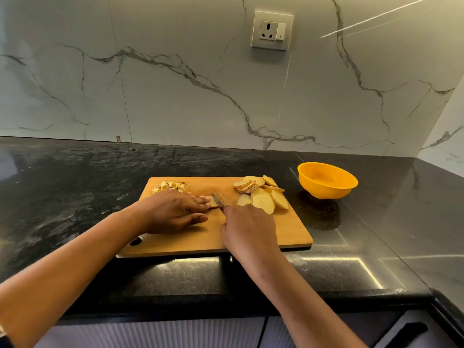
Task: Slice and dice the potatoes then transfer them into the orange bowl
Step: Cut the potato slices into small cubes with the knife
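A: Began with the largest, presumably?

B: Yes. Wall: pale marble with grey veins, rose behind everything. Countertop: black, glossy stone, ran from the wall to the near edge.

A: And next in size?

B: Cutting board: wooden, lay flat on the countertop, with a hole at its near left corner. Carried all the potato seen.

A: Hands, then?

B: Left hand: lay palm-down on the middle of the board, with fingers stretched forward and pressing on a potato piece, thumb out to the side. Wrapped round nothing. Right hand: curled tight round the knife, just right of the left hand. Hid the handle inside the fist.

A: Placed where, the task's things?

B: Orange bowl: stood upright on the countertop, just off the far right corner of the board, not touching it. Potato slices: lay heaped and overlapping on the far right part of the board, near the bowl. Wall socket: sat high in the wall, above the board. Diced potato: lay piled at the far left corner, just behind the left hand.

A: And the smallest?

B: Knife: showed only its blade, pointed away and leftward, edge down at the potato piece, just beside the left fingertips. Potato piece: lay mid-board, mostly covered by those fingertips.
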A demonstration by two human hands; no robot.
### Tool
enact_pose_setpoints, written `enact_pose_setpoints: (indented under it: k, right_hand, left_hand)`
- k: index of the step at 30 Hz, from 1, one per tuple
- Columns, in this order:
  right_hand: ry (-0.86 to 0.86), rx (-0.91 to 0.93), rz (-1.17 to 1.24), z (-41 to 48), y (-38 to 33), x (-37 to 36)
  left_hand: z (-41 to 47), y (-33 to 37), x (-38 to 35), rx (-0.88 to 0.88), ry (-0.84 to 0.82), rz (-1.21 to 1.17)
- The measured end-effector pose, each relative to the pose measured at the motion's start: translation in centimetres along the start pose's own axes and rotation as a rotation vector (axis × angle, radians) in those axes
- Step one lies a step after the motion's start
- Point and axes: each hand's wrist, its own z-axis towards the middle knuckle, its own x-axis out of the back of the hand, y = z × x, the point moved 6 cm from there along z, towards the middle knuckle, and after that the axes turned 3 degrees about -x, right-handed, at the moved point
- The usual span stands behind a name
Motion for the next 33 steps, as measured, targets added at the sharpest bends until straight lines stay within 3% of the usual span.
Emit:
enact_pose_setpoints:
  k: [10, 17, 24, 33]
  right_hand:
    - [0.033, 0.094, -0.055, -2.9, 0.0, 0.1]
    - [0.05, 0.051, 0.062, -2.8, 1.3, 1.5]
    - [0.094, 0.028, 0.155, -1.3, 0.2, 1.1]
    - [-0.001, 0.039, 0.002, 0.2, -1.9, 0.0]
  left_hand:
    - [0.0, -0.1, -0.1, 0.014, 0.004, -0.008]
    - [-0.9, -0.5, 0.0, -0.03, 0.181, -0.159]
    - [-1.0, -0.9, -0.2, -0.007, 0.041, 0.029]
    - [-0.7, -1.3, 0.0, -0.001, 0.07, -0.04]
